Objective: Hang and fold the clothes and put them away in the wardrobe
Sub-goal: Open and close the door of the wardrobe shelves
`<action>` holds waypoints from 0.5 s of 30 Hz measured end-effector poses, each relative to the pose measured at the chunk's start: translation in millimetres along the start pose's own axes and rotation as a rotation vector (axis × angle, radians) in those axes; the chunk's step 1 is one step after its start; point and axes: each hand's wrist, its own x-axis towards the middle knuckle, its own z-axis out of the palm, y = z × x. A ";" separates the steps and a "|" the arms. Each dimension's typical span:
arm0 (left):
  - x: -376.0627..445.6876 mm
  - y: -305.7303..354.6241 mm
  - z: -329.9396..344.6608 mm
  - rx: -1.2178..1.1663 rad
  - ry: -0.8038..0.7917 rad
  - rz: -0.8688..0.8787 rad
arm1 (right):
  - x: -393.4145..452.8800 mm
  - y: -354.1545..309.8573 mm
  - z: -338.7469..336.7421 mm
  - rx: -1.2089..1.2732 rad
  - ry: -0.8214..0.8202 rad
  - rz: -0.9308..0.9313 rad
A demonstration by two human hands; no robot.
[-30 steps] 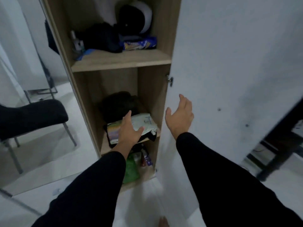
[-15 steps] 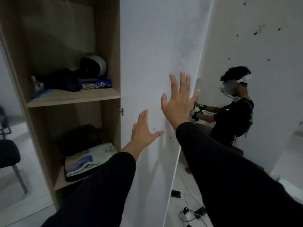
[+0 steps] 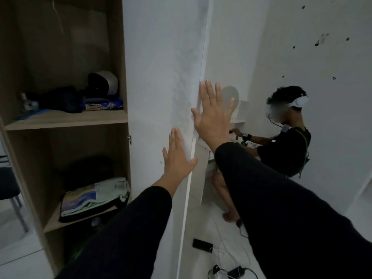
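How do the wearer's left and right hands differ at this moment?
The right hand is raised higher than the left hand. The right hand sits at the free edge of the white wardrobe door, fingers reaching past it, while the left hand lies wholly over the door's face. Both are open with straight fingers, palms toward the door, holding nothing, in black sleeves.

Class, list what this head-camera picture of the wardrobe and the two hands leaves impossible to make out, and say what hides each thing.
- Head view: whether the left hand and right hand actually touch the wardrobe door; only their backs show.
- Bottom compartment: contents lost in shadow and behind the left sleeve.
- Dark bundle behind the folded shirt: too dim to identify.
- Wardrobe top: cut off by the frame edge.
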 end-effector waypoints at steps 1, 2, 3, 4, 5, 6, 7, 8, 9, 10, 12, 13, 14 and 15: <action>-0.6 2.1 1.3 0.015 -0.007 -0.015 | 0.1 1.4 1.7 0.020 -0.008 0.001; -1.9 4.3 2.4 0.028 -0.012 -0.028 | -0.2 1.7 2.9 0.048 -0.017 0.005; -3.5 6.2 3.1 0.041 -0.010 -0.040 | -0.8 0.9 4.4 0.082 -0.026 0.009; -5.3 7.6 2.8 0.051 -0.005 -0.048 | -1.5 -0.6 5.9 0.117 -0.032 0.012; -6.5 8.0 1.8 0.052 -0.003 -0.053 | -2.3 -2.6 7.2 0.149 -0.031 0.014; -7.8 7.3 0.0 0.046 -0.005 -0.055 | -3.3 -4.9 8.0 0.173 -0.023 0.014; -9.3 6.0 -2.4 0.042 -0.008 -0.056 | -4.6 -7.3 8.1 0.186 -0.012 0.013; -11.5 3.9 -4.9 0.044 -0.009 -0.055 | -5.8 -10.2 7.7 0.191 -0.002 0.012; -14.2 1.3 -7.6 0.050 -0.009 -0.055 | -7.0 -13.8 7.4 0.191 0.001 0.009; -17.3 -1.9 -10.6 0.054 -0.010 -0.054 | -8.3 -18.2 6.5 0.193 -0.001 0.004; -24.4 -9.7 -18.6 0.061 -0.011 -0.050 | -11.9 -30.0 3.4 0.231 -0.001 -0.009; -28.3 -14.6 -23.5 0.065 -0.011 -0.042 | -13.7 -37.4 1.9 0.266 0.005 -0.016; -32.4 -19.8 -30.1 0.069 -0.013 -0.031 | -15.4 -45.9 0.2 0.300 0.012 -0.022; -36.5 -25.8 -37.5 0.078 -0.017 -0.018 | -17.5 -55.1 -1.4 0.326 0.021 -0.026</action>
